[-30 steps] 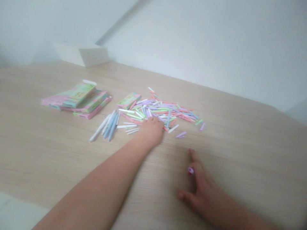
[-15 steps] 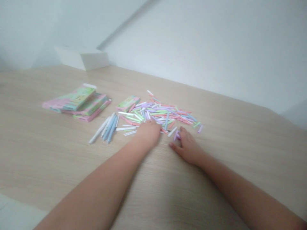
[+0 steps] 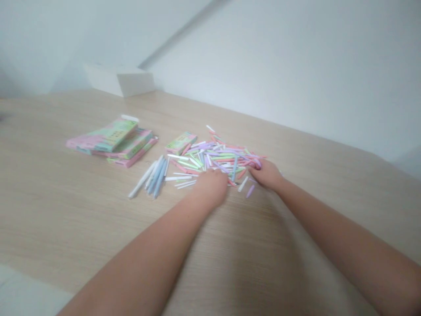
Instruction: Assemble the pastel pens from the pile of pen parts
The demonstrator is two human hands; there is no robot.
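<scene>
A loose pile of slim pastel pen pieces (image 3: 223,154), in purple, green, red, blue and white, lies in the middle of the table. My left hand (image 3: 212,186) rests at the pile's near edge, its fingers curled down; whatever is under them is hidden. At the right end of the pile, my right hand (image 3: 268,173) has its fingers closed around a purple pen piece (image 3: 258,163). Just below that hand lie a white pen piece (image 3: 243,184) and another purple piece (image 3: 250,191). The picture is blurred.
Several white and blue pens (image 3: 154,177) lie side by side left of the pile. Behind them is a stack of pink-and-green boxes (image 3: 112,138), and a similar small box (image 3: 181,142) touches the pile. A white box (image 3: 136,83) stands against the wall.
My right hand has moved forward and slightly right to the pile's right end, leaving a purple piece on the table. My left hand stays at the near edge. The view has shifted slightly.
</scene>
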